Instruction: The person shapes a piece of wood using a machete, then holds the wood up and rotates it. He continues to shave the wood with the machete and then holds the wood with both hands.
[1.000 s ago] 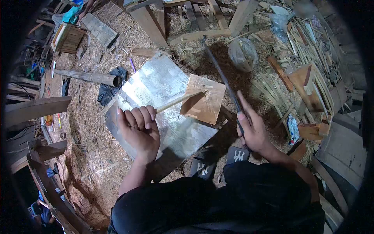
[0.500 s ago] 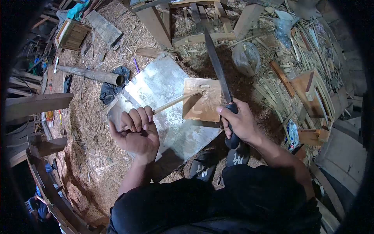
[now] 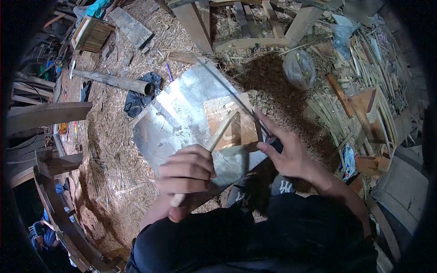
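My left hand [image 3: 184, 175] is wrapped round a thin wooden stick [image 3: 222, 130], whose lower end pokes out below my fist. The stick's far end slants over a square wooden block [image 3: 248, 129]. My right hand [image 3: 290, 152] grips the black handle of a machete [image 3: 227, 89], index finger stretched along it. Its long dark blade, blurred, points up and to the left, crossing above the block near the stick's far end. Under the block lies a pale, worn flat sheet [image 3: 182, 102], just in front of my shoes.
Wood shavings cover the ground. A wooden frame [image 3: 250, 44] stands ahead, and a round pole [image 3: 116, 82] lies by a black plastic bag [image 3: 136, 102] at left. To the right are a clear plastic bag [image 3: 299, 69] and piled wood strips [image 3: 380, 59]. Another person [image 3: 45, 234] is at lower left.
My left fist has turned palm-down and come nearer my body, tilting the stick more steeply. The machete blade has swung to the left over the block.
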Tool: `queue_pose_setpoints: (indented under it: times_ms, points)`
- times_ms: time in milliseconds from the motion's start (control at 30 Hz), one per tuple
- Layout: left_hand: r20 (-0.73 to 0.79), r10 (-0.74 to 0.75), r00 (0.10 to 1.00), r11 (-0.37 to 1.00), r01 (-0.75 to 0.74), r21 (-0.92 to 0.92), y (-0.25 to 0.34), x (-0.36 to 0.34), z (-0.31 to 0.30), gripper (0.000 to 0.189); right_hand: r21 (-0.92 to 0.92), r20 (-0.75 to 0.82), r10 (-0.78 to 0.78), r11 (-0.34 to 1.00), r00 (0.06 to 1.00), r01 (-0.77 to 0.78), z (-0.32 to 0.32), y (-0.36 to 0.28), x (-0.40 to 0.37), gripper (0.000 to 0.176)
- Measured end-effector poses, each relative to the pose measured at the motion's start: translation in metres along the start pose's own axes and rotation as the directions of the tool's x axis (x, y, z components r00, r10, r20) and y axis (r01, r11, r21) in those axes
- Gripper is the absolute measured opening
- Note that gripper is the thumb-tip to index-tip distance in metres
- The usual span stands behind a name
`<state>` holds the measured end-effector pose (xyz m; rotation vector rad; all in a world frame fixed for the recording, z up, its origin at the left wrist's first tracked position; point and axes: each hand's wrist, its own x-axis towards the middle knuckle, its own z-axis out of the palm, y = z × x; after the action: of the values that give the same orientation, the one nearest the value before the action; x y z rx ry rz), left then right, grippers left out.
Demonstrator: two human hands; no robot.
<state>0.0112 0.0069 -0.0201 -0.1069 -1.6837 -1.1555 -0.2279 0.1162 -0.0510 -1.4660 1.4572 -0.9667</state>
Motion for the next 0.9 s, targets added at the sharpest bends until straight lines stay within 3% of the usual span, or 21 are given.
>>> queue_pose_setpoints:
  times_ms: [67,167,200,233,300,400,500,600,633,700,833,900]
  points:
    - [0.014,0.001,1.0,1.0,-0.001,-0.01,0.001,0.002,0.005,0.08,-0.034,-0.003,-0.141,0.99,0.99,0.14,0.008,0.007,-0.008,0.063]
    - [0.019,0.041,0.999,0.998,-0.04,-0.04,-0.004,0.007,0.017,0.084,0.01,0.072,-0.197,0.98,0.978,0.197,0.007,0.002,-0.011,0.064]
    - [0.035,0.04,0.999,0.997,-0.038,-0.062,-0.004,0.007,0.018,0.082,0.031,-0.013,-0.301,0.953,0.953,0.302,0.013,0.002,-0.009,0.066]
    - [0.052,0.039,0.998,0.996,-0.035,-0.084,-0.005,0.005,0.019,0.081,0.03,-0.015,-0.3,0.953,0.954,0.301,0.01,-0.001,-0.01,0.066]
    - [0.016,0.056,0.998,0.994,-0.055,-0.098,-0.007,0.001,0.024,0.08,-0.093,0.203,-0.202,0.97,0.958,0.224,0.002,-0.011,-0.012,0.064]
    - [-0.022,0.073,0.997,0.995,-0.075,-0.068,-0.007,-0.002,0.026,0.079,-0.074,0.175,-0.324,0.937,0.93,0.341,0.007,-0.014,-0.011,0.062]
    - [-0.046,0.075,0.996,0.993,-0.078,-0.086,-0.009,-0.006,0.027,0.078,-0.122,0.264,-0.304,0.931,0.915,0.345,0.005,-0.018,-0.012,0.06]
    - [-0.108,0.18,0.978,0.979,-0.188,-0.075,-0.013,-0.007,0.034,0.076,-0.137,0.234,-0.342,0.915,0.91,0.38,0.008,-0.015,-0.014,0.06]
    - [-0.088,0.159,0.983,0.983,-0.165,-0.074,-0.011,-0.006,0.033,0.075,-0.134,0.236,-0.343,0.915,0.909,0.38,0.008,-0.012,-0.015,0.06]
    - [-0.062,0.139,0.988,0.987,-0.143,-0.072,-0.008,-0.004,0.032,0.074,-0.251,0.148,-0.206,0.938,0.967,0.238,0.011,0.0,-0.017,0.061]
    - [-0.025,0.142,0.989,0.986,-0.144,-0.081,-0.01,-0.001,0.031,0.071,-0.118,-0.095,-0.218,0.971,0.971,0.207,0.015,0.016,-0.014,0.059]
    - [-0.043,0.164,0.986,0.983,-0.167,-0.075,-0.011,-0.004,0.033,0.071,-0.057,0.01,-0.168,0.984,0.986,0.168,0.005,0.003,-0.02,0.058]
